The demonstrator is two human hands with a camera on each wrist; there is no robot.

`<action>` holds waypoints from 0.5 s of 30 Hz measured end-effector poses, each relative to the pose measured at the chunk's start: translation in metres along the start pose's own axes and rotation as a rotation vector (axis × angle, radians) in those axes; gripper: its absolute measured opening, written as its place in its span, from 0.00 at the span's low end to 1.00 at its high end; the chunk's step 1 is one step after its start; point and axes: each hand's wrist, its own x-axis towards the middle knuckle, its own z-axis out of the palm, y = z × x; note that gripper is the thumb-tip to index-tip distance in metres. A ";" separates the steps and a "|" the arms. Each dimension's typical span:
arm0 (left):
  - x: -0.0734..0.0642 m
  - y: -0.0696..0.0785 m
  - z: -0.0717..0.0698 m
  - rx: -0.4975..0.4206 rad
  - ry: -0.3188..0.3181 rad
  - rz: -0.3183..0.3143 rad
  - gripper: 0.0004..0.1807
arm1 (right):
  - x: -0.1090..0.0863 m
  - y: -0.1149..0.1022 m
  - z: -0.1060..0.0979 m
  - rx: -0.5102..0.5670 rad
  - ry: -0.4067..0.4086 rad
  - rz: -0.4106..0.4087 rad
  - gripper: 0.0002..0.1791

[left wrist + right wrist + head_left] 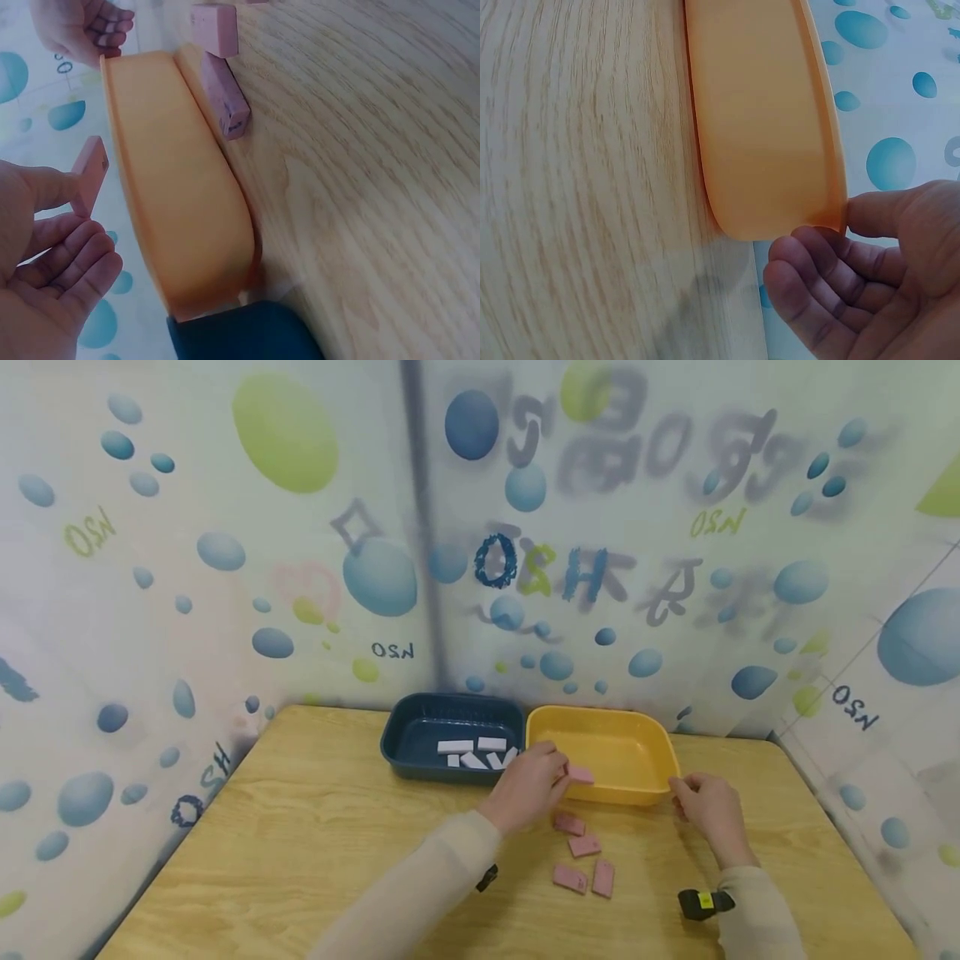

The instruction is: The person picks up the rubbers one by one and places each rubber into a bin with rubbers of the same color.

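My left hand (528,781) pinches a pink eraser (91,176) between thumb and fingers. In the head view that eraser is over the near left part of a yellow plastic bin (660,743). My right hand (711,810) grips the bin's near right corner; the right wrist view shows the thumb on one side of the rim (838,161) and fingers on the other. Several more pink erasers (584,846) lie on the table in front of the yellow bin, some with dark marks.
A dark blue bin (397,766) stands against the yellow bin's left side and holds several white blocks (455,747). Both sit at the back of the wood-grain table (300,860), before a patterned wall covering (315,552). Each wrist wears a black device (705,904).
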 end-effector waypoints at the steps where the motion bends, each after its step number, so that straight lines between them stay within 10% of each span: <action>1: 0.001 0.000 0.001 0.000 -0.003 -0.005 0.07 | 0.000 0.000 0.000 -0.002 0.006 -0.006 0.19; 15: 0.015 0.000 0.015 -0.009 -0.044 -0.058 0.08 | 0.000 0.000 0.000 0.018 -0.007 0.009 0.19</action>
